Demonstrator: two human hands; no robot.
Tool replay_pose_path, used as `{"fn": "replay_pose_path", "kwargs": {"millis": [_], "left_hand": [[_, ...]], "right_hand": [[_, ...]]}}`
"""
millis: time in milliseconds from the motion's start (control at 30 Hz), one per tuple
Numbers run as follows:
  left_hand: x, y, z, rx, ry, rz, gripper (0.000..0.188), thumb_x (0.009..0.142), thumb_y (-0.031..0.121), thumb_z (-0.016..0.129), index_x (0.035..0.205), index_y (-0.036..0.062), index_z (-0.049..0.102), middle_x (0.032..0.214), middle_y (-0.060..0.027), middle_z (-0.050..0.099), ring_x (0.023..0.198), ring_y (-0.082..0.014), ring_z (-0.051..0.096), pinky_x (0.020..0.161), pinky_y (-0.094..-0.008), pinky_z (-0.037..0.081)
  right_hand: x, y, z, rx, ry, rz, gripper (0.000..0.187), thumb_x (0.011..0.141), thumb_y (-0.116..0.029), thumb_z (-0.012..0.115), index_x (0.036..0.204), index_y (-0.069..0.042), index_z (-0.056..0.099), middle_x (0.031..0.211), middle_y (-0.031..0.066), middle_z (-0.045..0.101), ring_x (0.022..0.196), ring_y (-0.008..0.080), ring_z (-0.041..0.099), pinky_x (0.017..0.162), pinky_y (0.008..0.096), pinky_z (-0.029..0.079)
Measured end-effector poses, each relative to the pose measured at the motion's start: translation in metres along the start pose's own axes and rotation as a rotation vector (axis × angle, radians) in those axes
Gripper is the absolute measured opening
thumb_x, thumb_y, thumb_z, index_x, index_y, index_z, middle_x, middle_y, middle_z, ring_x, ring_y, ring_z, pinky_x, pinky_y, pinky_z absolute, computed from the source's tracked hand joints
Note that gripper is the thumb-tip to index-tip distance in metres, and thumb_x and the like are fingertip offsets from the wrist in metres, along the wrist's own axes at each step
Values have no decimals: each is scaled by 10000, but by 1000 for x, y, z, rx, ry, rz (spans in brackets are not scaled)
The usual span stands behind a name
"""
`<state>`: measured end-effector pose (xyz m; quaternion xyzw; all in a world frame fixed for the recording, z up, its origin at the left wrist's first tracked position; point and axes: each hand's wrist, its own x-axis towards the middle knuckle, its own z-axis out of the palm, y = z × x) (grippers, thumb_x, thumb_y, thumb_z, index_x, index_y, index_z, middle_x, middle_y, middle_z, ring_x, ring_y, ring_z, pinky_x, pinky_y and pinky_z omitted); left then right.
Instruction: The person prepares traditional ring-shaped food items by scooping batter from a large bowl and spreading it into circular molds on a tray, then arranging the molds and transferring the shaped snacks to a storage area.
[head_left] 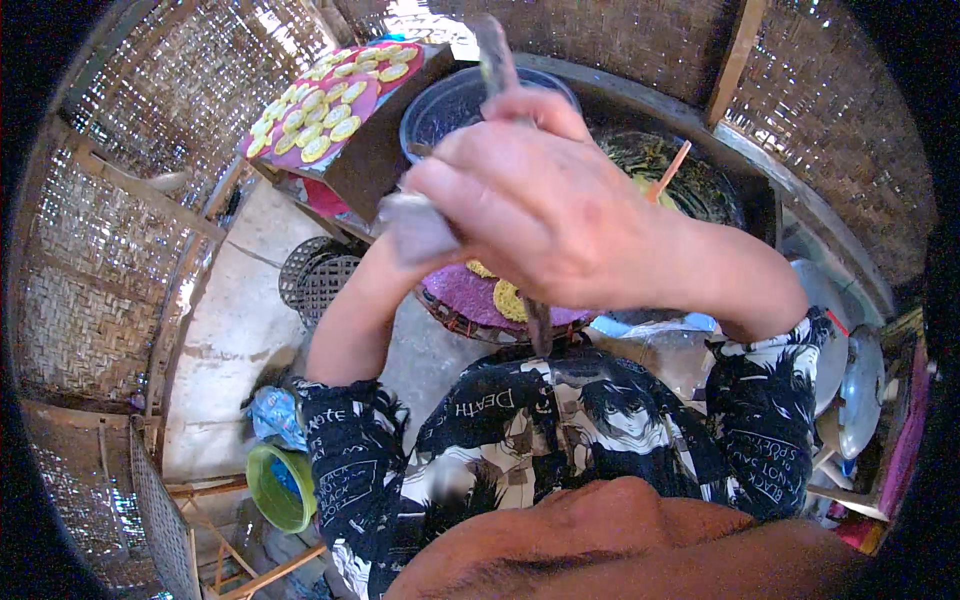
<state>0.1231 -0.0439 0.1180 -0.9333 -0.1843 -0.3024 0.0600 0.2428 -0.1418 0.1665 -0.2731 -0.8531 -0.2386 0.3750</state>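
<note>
Right hand (545,215): fingers closed around a thin stick (497,60), raised close to the camera.
Left hand (420,228): blurred; grip unclear.
Stick: looks light, stiff; best held mid-length.

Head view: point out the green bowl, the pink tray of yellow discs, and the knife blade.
green bowl (281,487), head view, on its rim
pink tray (366,97), head view, on bare pink surface
knife blade (495,55), head view, mid-blade

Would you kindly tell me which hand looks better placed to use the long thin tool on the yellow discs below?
Right, probably. The right hand is closed around the long thin tool, directly above the purple tray of yellow discs. The left hand is mostly hidden behind it, so its grip is unclear.
</note>
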Motion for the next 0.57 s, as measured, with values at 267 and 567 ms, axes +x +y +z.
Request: {"fn": "replay_pose_path", "kwargs": {"millis": [267,567], "left_hand": [[-34,7,-24,94,-199,142,289,576,184,668,802,43,555,722,-92,570,694,-247,579,660,-348,468],[-35,-36,12,-1260,-177,-535,519,646,126,706,1115,75,489,946,-110,564,850,-231,540,770,-352,404]], "right_hand": [[-48,20,-32,549,-31,672,424,671,-17,559,1018,-71,321,775,48,429,696,121,452,604,269,407],[-74,39,-49,561,1096,714,239,781,-30,525,963,-124,402,836,137,533,651,171,550,383,195,451]]}}
